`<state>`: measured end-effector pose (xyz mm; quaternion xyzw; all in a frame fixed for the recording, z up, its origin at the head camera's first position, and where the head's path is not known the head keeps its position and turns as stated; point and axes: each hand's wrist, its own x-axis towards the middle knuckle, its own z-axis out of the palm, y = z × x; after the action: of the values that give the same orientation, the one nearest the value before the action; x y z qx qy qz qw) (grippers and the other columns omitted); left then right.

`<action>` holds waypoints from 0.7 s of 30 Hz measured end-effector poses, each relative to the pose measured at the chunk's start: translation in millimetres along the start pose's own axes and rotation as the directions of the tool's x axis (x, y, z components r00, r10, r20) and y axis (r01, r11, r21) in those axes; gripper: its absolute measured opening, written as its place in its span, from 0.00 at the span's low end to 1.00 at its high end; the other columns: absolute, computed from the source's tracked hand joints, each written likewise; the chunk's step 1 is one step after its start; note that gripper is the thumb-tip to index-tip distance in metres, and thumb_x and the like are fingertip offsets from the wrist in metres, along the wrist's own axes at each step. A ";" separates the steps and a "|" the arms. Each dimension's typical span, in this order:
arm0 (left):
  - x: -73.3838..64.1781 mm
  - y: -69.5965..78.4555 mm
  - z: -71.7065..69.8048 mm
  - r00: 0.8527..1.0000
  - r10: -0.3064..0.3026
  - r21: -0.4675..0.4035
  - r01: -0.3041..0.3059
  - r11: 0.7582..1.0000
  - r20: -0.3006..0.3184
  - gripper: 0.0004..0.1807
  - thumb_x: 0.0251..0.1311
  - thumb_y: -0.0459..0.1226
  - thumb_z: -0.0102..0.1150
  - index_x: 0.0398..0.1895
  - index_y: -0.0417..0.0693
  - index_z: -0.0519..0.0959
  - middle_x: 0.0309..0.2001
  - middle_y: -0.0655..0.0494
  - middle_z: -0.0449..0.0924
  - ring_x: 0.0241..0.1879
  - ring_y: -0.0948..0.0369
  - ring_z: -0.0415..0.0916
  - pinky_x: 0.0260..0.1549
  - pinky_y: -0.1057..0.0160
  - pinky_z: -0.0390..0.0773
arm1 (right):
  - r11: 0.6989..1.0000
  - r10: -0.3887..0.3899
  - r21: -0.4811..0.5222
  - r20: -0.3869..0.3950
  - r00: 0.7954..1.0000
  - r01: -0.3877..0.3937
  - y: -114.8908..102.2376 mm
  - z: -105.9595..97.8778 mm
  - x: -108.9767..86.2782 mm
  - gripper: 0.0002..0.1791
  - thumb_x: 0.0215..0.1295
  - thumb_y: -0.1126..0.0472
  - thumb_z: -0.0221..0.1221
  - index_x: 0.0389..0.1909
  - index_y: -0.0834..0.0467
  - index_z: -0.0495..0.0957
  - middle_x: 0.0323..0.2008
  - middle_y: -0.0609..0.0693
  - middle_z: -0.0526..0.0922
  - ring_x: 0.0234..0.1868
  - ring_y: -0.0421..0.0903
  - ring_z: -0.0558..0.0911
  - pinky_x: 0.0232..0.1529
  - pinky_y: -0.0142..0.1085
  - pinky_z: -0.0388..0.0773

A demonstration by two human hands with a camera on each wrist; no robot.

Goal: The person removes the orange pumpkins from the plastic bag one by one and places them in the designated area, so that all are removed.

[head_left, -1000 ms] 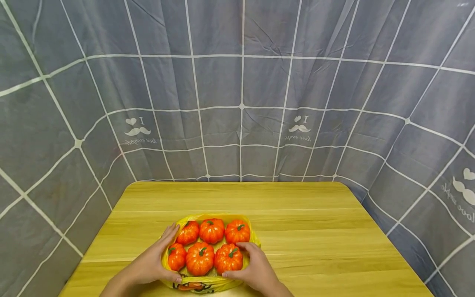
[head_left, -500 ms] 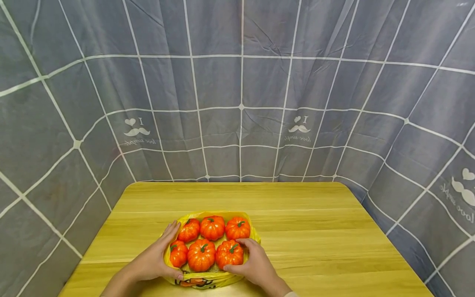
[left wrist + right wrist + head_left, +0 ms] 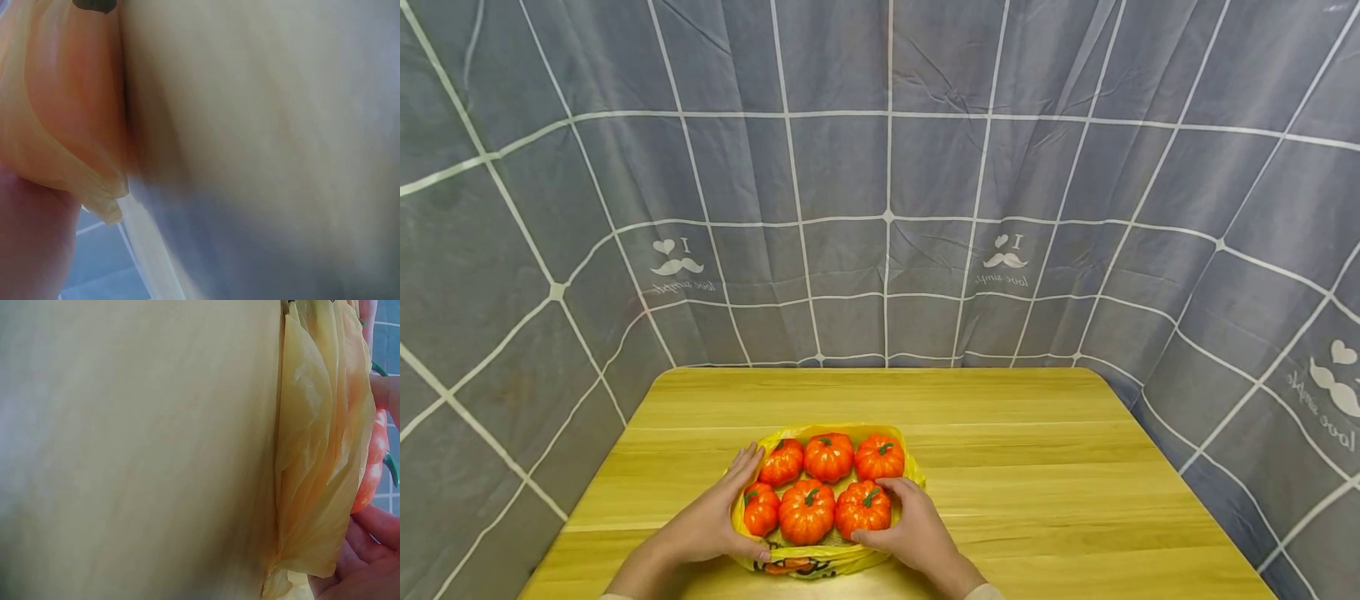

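Several small orange pumpkins with green stems sit in two rows in a yellow plastic bag, its mouth spread wide on the table. My left hand holds the bag's left end, fingers along the side and thumb over the front rim. The left wrist view shows the thin yellow plastic over an orange pumpkin close up. On the right, my right hand grips the front right pumpkin between thumb and index finger. The bag's crumpled side stands beside that hand in the right wrist view.
The wooden table extends behind and to both sides of the bag. A grey curtain with white grid lines hangs around its back and sides. Dark print marks the bag's front.
The bag and its pumpkins have shifted slightly away from me, and both hands have moved along with them. Both hands keep the same hold.
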<state>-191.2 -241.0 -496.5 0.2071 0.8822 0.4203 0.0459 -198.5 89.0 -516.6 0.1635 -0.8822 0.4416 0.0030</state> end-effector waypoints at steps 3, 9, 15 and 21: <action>1.1 -3.3 -1.1 1.000 -0.001 0.011 0.001 1.000 -0.003 0.76 0.32 0.53 0.85 0.80 0.37 0.44 0.79 0.34 0.33 0.75 0.34 0.29 0.64 0.36 0.40 | 1.000 0.008 0.002 0.005 1.000 -0.008 0.0 0.8 2.0 0.44 0.44 0.39 0.77 0.59 0.61 0.78 0.57 0.54 0.78 0.58 0.55 0.77 0.60 0.54 0.73; 3.2 -6.1 -4.0 1.000 0.009 0.011 -0.009 1.000 -0.010 0.76 0.32 0.52 0.86 0.80 0.37 0.45 0.79 0.34 0.34 0.75 0.33 0.29 0.66 0.40 0.38 | 1.000 0.006 -0.009 0.007 1.000 -0.006 -1.2 2.3 4.4 0.44 0.45 0.38 0.77 0.59 0.61 0.78 0.57 0.53 0.78 0.59 0.56 0.77 0.59 0.54 0.73; 5.0 -6.9 -5.3 0.999 0.033 -0.011 -0.034 0.999 -0.018 0.75 0.32 0.49 0.87 0.80 0.37 0.46 0.79 0.32 0.34 0.75 0.32 0.28 0.66 0.40 0.36 | 1.000 -0.009 0.005 -0.002 1.000 0.009 -1.8 3.3 7.0 0.43 0.44 0.39 0.78 0.58 0.60 0.78 0.56 0.51 0.79 0.57 0.53 0.78 0.59 0.52 0.74; 5.3 -6.9 -5.2 0.999 0.036 -0.032 -0.037 0.999 -0.019 0.75 0.31 0.48 0.87 0.80 0.37 0.46 0.79 0.32 0.34 0.75 0.33 0.27 0.65 0.35 0.36 | 1.000 -0.003 0.006 -0.008 1.000 0.003 -2.3 3.3 7.1 0.43 0.44 0.40 0.78 0.58 0.60 0.78 0.56 0.50 0.79 0.57 0.53 0.77 0.59 0.52 0.74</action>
<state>-199.6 -246.5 -497.9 0.2184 0.8719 0.4370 0.0335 -204.1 83.1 -515.8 0.1630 -0.8806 0.4449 0.0068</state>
